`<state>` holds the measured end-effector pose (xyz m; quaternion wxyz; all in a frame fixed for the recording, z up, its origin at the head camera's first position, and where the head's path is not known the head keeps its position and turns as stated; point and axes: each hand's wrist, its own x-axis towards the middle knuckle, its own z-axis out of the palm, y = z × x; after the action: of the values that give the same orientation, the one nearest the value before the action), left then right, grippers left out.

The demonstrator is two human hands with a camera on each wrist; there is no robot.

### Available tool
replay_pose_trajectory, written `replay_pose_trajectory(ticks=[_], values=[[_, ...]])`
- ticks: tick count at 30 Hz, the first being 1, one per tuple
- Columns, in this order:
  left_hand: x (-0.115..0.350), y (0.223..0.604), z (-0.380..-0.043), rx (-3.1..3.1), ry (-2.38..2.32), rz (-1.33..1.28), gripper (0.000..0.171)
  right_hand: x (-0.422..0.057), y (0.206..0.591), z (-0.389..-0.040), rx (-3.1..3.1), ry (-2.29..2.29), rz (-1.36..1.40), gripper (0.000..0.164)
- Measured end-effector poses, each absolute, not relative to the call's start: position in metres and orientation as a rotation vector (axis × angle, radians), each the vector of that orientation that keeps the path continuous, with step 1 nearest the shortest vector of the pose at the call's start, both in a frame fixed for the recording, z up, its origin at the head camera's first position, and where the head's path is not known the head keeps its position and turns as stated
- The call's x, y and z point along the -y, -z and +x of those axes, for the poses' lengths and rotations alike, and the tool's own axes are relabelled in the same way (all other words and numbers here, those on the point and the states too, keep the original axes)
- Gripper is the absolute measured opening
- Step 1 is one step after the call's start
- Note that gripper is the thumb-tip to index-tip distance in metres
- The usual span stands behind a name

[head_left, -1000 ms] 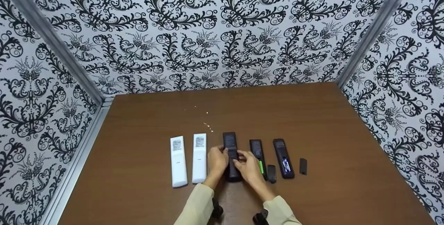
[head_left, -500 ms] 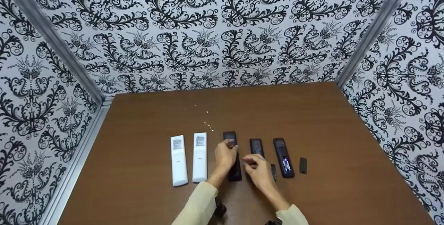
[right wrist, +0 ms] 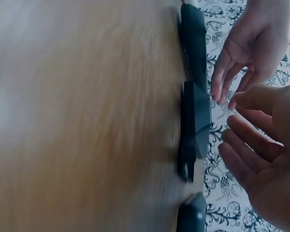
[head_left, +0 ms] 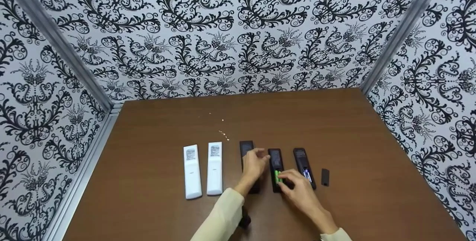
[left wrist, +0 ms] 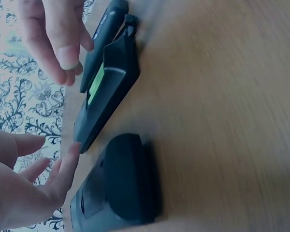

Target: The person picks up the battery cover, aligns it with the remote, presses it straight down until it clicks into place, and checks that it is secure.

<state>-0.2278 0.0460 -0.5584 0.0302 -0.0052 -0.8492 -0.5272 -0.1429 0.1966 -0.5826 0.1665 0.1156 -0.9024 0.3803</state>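
Note:
Three black remote controls lie face down in the head view. My left hand (head_left: pixel 254 164) passes over the left black remote (head_left: pixel 246 145), fingers loosely bent and holding nothing. Its fingertips come close to the middle black remote (head_left: pixel 275 154), whose compartment is uncovered and shows green batteries (head_left: pixel 278 176). Beside those batteries is my right hand (head_left: pixel 300 190), thumb and fingers apart. In the left wrist view the right hand's fingers (left wrist: pixel 67 55) hover above the middle remote with nothing between them. The right black remote (head_left: pixel 300 154) also lies uncovered, with blue-and-silver batteries (head_left: pixel 307 175) inside.
Two white remotes, the outer one (head_left: pixel 192 174) and the inner one (head_left: pixel 214 170), lie face down on the left. A loose black battery cover (head_left: pixel 325 177) rests at the far right. Pale crumbs (head_left: pixel 224 134) are scattered on the brown table (head_left: pixel 167 122) toward the patterned wall.
My left hand has left its hold on the left black remote and moved right. The right hand has moved right and down to the middle remote, now hiding the cover that lay beside it.

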Motion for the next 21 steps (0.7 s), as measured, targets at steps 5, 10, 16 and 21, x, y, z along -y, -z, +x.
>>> replay_pose_trajectory(ticks=[5,10,16,21], values=[[-0.054,0.562,-0.228,2.687,1.594,-0.038,0.023,-0.21,0.582,-0.138,2.603,-1.027,0.298,0.021],[-0.062,0.562,-0.229,2.777,1.557,0.02,0.031,-0.218,0.578,-0.134,2.655,-1.01,0.261,0.025],[-0.074,0.553,-0.229,2.999,1.323,0.067,0.051,-0.219,0.58,-0.128,2.775,-0.932,0.254,0.031],[-0.087,0.548,-0.23,3.116,1.191,0.102,0.073,-0.218,0.581,-0.126,2.886,-0.915,0.184,0.032]])
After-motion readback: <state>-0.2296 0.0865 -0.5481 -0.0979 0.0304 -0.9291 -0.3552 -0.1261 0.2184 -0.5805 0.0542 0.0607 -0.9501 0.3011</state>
